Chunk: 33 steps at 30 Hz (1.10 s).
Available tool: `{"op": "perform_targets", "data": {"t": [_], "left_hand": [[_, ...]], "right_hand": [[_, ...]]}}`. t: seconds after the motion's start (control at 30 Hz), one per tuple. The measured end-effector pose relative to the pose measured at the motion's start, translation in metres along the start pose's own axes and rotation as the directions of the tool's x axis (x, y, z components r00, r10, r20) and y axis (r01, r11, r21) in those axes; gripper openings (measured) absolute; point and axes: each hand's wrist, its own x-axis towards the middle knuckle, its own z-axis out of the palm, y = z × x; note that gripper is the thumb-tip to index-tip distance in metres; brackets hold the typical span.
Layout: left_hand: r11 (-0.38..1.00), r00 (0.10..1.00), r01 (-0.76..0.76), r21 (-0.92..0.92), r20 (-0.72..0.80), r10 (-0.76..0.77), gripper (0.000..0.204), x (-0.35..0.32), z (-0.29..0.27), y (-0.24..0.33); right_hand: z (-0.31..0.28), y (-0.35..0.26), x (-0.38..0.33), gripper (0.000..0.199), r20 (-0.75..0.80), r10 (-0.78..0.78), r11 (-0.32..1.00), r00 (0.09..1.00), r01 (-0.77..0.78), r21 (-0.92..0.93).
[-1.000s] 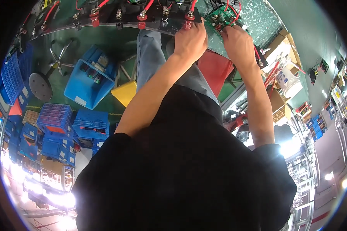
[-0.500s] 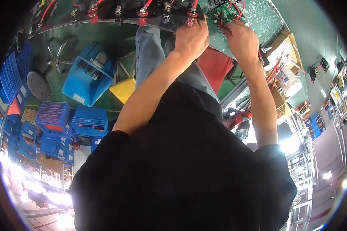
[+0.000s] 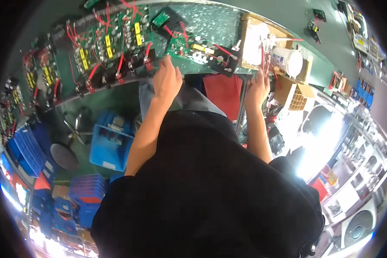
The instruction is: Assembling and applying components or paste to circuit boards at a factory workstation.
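Several green circuit boards (image 3: 107,47) with red wires are laid along the surface (image 3: 215,26) at the left. The left hand (image 3: 167,81) is rested, fingers loosely curled, against one board (image 3: 198,49) at the surface's edge. The right hand (image 3: 257,88) is seen below a cardboard box (image 3: 249,41); its grip cannot be told.

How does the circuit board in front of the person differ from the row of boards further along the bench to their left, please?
The near circuit board lies alone between the left hand and right hand; the row of boards is packed side by side.
The row shows many yellow parts; the near board shows one.
The left hand touches the near board's edge; no hand touches the row.
Both are green with red wires, lying flat on the bench.
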Motion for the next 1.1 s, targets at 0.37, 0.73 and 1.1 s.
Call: {"op": "perform_targets", "data": {"t": [0.37, 0.73, 1.1], "left_hand": [[0.872, 0.889, -0.440, 0.213, 0.241, 0.389, 0.047, 0.021, 0.011, 0.077], [0.837, 0.882, -0.466, 0.285, 0.215, 0.418, 0.052, 0.013, 0.060, 0.127], [0.775, 0.759, -0.621, 0.120, 0.339, 0.556, 0.031, -0.003, 0.009, 0.094]], "right_hand": [[-0.018, 0.013, 0.035, 0.021, 0.155, -0.373, 0.811, 0.915, 0.402, -0.425], [-0.005, 0.046, 0.026, 0.041, 0.506, 0.159, 0.611, 0.847, 0.319, -0.725], [0.023, 0.071, 0.007, 0.033, 0.086, -0.362, 0.751, 0.928, 0.345, -0.563]]}}
